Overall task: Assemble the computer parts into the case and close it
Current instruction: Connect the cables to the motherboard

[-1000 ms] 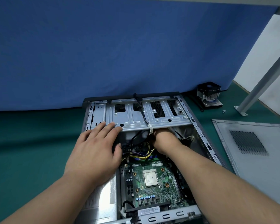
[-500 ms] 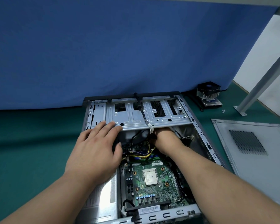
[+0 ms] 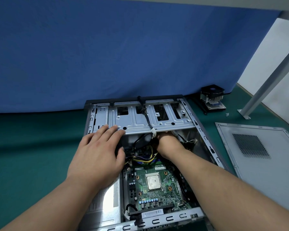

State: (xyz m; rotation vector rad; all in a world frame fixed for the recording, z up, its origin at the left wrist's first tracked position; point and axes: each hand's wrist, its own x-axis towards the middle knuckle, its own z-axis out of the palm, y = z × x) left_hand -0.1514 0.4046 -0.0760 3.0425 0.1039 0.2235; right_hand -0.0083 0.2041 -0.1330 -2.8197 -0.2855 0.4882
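Head view, looking down at an open computer case (image 3: 205, 144) lying on its side on a green table (image 3: 32, 147), with a blue cloth backdrop (image 3: 123, 47) hanging just behind it. The far edge of the case almost touches the backdrop. Green table lies bare to the left of the case, and a narrow strip of table separates the case's right wall from a grey side panel (image 3: 260, 157) lying flat, its mesh vent facing up. Beyond the panel, near the backdrop, sits a cooling fan (image 3: 212, 95) on its metal fins, and a slanted grey metal leg (image 3: 265, 85) is bolted to the table close by, with a few small screws (image 3: 227, 114) beside its foot.

Inside the case, a silver drive tray (image 3: 157, 120) spans the far end. Below it lies a green circuit board (image 3: 158, 192) with a square silver processor (image 3: 153, 181) at its middle. A bundle of yellow and black cables (image 3: 143, 157) crosses the top of the board. A silver power supply box (image 3: 107, 199) with a label fills the left side of the case.

The left hand (image 3: 98, 157) lies flat with fingers straight and close together, fingertips resting on the near edge of the drive tray. The right hand (image 3: 167, 142) reaches under the drive tray; its fingers are hidden there, so whether they are apart, together or holding something cannot be told.
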